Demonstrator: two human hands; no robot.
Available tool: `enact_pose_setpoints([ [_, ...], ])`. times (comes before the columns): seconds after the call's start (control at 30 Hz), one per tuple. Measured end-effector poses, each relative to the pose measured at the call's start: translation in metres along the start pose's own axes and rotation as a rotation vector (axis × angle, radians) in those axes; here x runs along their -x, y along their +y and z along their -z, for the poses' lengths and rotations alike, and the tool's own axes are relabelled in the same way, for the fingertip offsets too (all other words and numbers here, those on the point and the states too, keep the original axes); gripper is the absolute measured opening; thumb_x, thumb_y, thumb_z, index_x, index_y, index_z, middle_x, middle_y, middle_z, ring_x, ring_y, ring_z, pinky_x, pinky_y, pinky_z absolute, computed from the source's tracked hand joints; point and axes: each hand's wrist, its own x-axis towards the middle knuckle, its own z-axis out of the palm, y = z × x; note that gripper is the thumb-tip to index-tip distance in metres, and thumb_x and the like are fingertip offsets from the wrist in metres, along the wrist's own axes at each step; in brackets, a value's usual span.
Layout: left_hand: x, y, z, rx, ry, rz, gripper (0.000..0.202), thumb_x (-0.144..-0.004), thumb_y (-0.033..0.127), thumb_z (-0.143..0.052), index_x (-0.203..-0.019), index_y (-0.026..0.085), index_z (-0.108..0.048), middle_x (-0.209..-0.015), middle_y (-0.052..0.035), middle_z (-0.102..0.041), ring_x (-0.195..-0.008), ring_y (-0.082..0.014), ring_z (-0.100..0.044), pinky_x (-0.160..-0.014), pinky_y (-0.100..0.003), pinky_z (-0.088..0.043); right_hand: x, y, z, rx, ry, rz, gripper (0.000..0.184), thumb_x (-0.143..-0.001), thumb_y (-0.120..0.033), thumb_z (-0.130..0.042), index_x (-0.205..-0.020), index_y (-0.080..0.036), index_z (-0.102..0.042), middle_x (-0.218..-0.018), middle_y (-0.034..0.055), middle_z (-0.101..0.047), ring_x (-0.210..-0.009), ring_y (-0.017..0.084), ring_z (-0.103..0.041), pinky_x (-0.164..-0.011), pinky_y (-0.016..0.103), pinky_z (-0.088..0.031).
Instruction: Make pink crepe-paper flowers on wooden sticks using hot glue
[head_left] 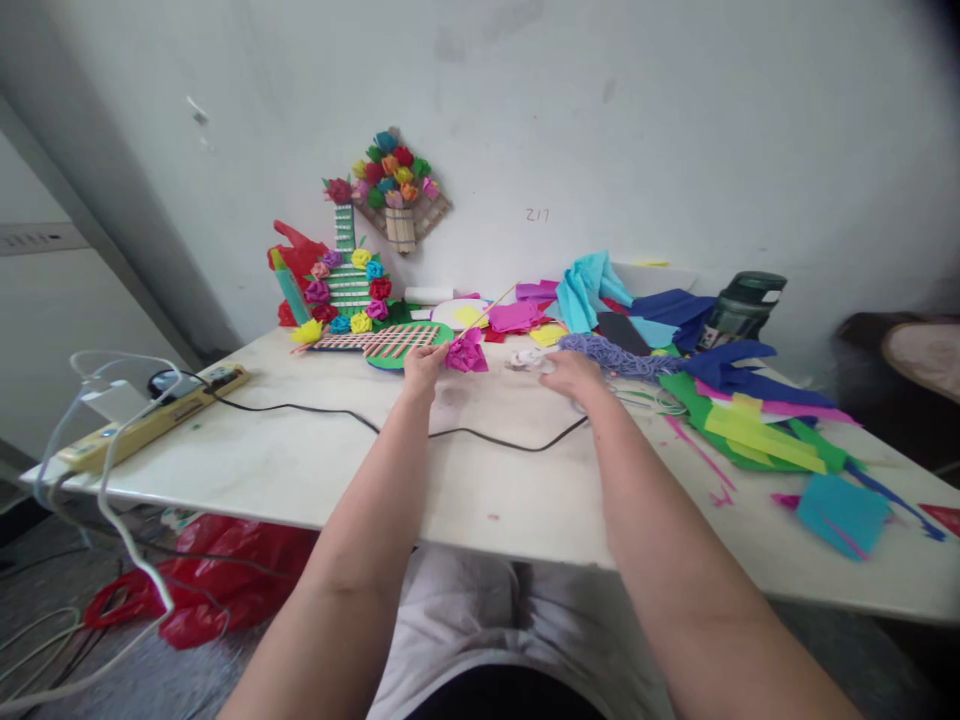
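My left hand [422,366] is stretched far out over the white table [300,460] and pinches a magenta paper flower [466,352] fixed on a thin wooden stick [496,304] that slants up to the right. My right hand [570,374] lies beside it, fingers curled on a small white object [527,358] that I cannot make out. A black cable [480,438] runs across the table under both forearms. Just behind the left hand sits a green round base with a pink stick lattice [397,343].
Paper-flower crafts [349,290] stand at the back, another hangs on the wall [397,190]. Coloured paper sheets [750,420], purple yarn [607,352] and a dark bottle [742,305] crowd the right. A yellow power strip [150,420] lies left; a red bag [217,590] sits on the floor.
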Motion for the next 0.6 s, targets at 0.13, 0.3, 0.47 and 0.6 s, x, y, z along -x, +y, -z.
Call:
enact_pose_setpoints([
  [0.13, 0.002, 0.004, 0.0, 0.032, 0.064, -0.039, 0.027, -0.066, 0.035, -0.065, -0.05, 0.017, -0.052, -0.047, 0.0037, -0.042, -0.052, -0.0095, -0.04, -0.055, -0.024, -0.035, -0.002, 0.013, 0.004, -0.464, 0.038, -0.04, 0.017, -0.063, -0.03, -0.065, -0.073, -0.016, -0.066, -0.058, 0.0036, -0.062, -0.055, 0.016, -0.056, -0.052, 0.026, -0.04],
  [0.3, 0.001, 0.008, -0.001, -0.192, 0.094, -0.219, 0.025, -0.069, 0.031, -0.063, -0.049, 0.018, -0.055, -0.062, -0.0006, -0.056, -0.074, -0.0151, -0.053, -0.073, -0.026, -0.04, 0.006, -0.001, 0.009, -0.99, -0.052, 0.082, 0.023, -0.059, -0.034, -0.069, -0.063, -0.015, -0.057, -0.043, -0.0053, -0.046, -0.039, 0.007, -0.039, -0.042, 0.023, -0.031],
  [0.47, -0.002, 0.007, -0.005, -0.312, 0.081, -0.305, 0.021, -0.069, 0.035, -0.065, -0.056, 0.019, -0.064, -0.082, -0.0036, -0.061, -0.087, -0.0175, -0.056, -0.075, -0.027, -0.042, 0.011, -0.013, 0.014, -1.037, -0.077, 0.108, 0.026, -0.058, -0.035, -0.071, -0.06, -0.015, -0.054, -0.045, -0.004, -0.049, -0.038, 0.006, -0.038, -0.039, 0.022, -0.028],
  [0.6, 0.001, 0.007, -0.009, -0.312, 0.038, -0.294, 0.021, -0.068, 0.037, -0.065, -0.058, 0.018, -0.066, -0.086, -0.0037, -0.061, -0.084, -0.0167, -0.057, -0.073, -0.027, -0.042, 0.012, -0.016, 0.015, -1.022, -0.092, 0.105, 0.024, -0.058, -0.032, -0.071, -0.059, -0.015, -0.053, -0.045, -0.0035, -0.05, -0.037, 0.006, -0.038, -0.038, 0.022, -0.028],
])
